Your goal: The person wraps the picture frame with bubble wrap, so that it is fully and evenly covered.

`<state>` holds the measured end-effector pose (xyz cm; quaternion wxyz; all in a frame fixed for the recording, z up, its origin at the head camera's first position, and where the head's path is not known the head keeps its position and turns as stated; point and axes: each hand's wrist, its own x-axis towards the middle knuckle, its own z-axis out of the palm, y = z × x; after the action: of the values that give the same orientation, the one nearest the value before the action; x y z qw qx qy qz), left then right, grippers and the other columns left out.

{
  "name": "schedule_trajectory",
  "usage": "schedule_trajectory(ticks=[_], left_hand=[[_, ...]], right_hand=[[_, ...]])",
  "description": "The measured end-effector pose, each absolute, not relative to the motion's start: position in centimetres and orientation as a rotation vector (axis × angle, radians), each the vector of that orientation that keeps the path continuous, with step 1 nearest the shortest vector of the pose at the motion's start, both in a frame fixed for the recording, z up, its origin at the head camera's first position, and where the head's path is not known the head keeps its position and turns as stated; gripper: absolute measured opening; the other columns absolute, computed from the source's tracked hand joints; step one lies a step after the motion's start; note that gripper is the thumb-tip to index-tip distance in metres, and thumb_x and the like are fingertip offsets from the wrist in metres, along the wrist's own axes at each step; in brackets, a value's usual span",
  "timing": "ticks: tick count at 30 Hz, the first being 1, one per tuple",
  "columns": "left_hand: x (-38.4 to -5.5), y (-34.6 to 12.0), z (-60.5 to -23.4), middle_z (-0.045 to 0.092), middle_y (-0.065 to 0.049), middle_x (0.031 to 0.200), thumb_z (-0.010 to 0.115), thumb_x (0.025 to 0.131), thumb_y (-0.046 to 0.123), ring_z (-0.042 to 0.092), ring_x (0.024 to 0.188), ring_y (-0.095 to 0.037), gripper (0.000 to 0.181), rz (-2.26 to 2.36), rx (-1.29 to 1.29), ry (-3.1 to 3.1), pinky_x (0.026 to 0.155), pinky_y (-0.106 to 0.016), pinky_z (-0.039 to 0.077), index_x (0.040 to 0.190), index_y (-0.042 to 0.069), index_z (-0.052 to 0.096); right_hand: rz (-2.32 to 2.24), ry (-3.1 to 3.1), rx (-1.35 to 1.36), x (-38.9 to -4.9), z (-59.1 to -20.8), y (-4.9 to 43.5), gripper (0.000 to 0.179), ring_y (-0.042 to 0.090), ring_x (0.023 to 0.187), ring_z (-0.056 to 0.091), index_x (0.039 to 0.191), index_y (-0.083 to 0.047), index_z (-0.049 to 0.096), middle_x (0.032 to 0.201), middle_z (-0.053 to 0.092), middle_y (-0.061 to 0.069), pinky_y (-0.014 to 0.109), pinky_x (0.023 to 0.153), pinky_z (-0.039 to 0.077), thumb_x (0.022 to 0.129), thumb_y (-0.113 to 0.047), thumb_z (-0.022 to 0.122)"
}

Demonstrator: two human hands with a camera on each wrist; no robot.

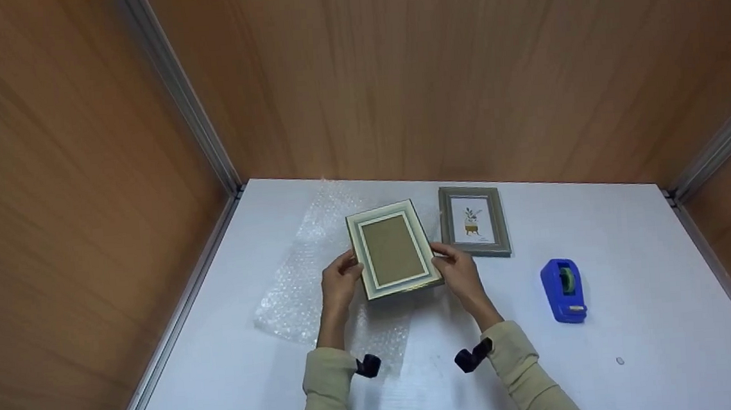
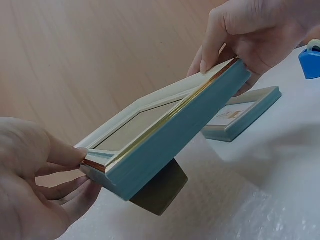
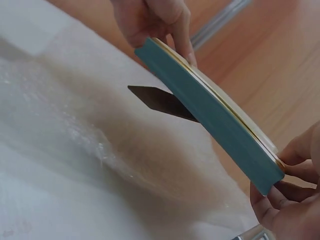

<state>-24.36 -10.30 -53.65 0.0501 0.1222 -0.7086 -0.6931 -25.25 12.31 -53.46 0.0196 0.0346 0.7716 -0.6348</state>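
Both hands hold up a picture frame (image 1: 394, 248) with a cream and pale blue border and a plain brown middle. My left hand (image 1: 340, 284) pinches its left edge, thumb on the front and fingers behind. On the opposite edge my right hand (image 1: 459, 274) grips it the same way. A dark stand flap (image 2: 160, 187) sticks out from the back in the left wrist view. Beneath the frame, a sheet of clear bubble wrap (image 1: 294, 293) lies spread on the table. The right wrist view shows the frame's blue-green side (image 3: 215, 120).
A second, grey-green picture frame (image 1: 503, 221) with a potted plant print lies at the back, right of the hands. Further right stands a blue tape dispenser (image 1: 563, 291). A small pale bit (image 1: 620, 361) lies near the front right. Wooden panels (image 1: 394, 68) wall the white table (image 1: 632, 244).
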Motion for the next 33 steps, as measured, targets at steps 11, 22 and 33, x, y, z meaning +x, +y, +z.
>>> schedule_trajectory(ticks=[11,22,33], left_hand=[[-24.5,-11.9,-55.2,0.059,-0.019,0.116,0.058,0.087,0.005,0.056,0.108,-0.028,0.04,-2.035,0.535,-2.19,0.089,-0.035,0.048,0.127,-0.001,0.053],[-25.1,-13.4,-56.1,0.06,-0.018,0.116,0.058,0.087,0.005,0.057,0.107,-0.028,0.04,-2.014,0.623,-2.157,0.088,-0.036,0.048,0.126,0.002,0.054],[-25.1,-13.5,-56.7,0.059,-0.021,0.117,0.057,0.087,0.004,0.057,0.107,-0.031,0.038,-1.962,0.681,-2.134,0.088,-0.036,0.048,0.125,-0.001,0.054]], right_hand=[[-1.934,2.428,0.222,-26.3,-55.7,10.1,0.025,0.017,0.096,0.056,0.111,-0.012,0.065,0.105,0.063,0.005,0.028,0.079,0.047,0.088,-0.021,0.061],[-2.075,2.228,0.152,-26.9,-56.6,8.4,0.032,0.02,0.102,0.058,0.119,-0.006,0.061,0.117,0.061,0.01,0.029,0.083,0.048,0.087,-0.007,0.056],[-2.051,2.255,0.065,-27.8,-57.1,7.5,0.035,0.025,0.103,0.056,0.122,-0.001,0.058,0.119,0.059,0.016,0.031,0.082,0.049,0.088,-0.001,0.053]])
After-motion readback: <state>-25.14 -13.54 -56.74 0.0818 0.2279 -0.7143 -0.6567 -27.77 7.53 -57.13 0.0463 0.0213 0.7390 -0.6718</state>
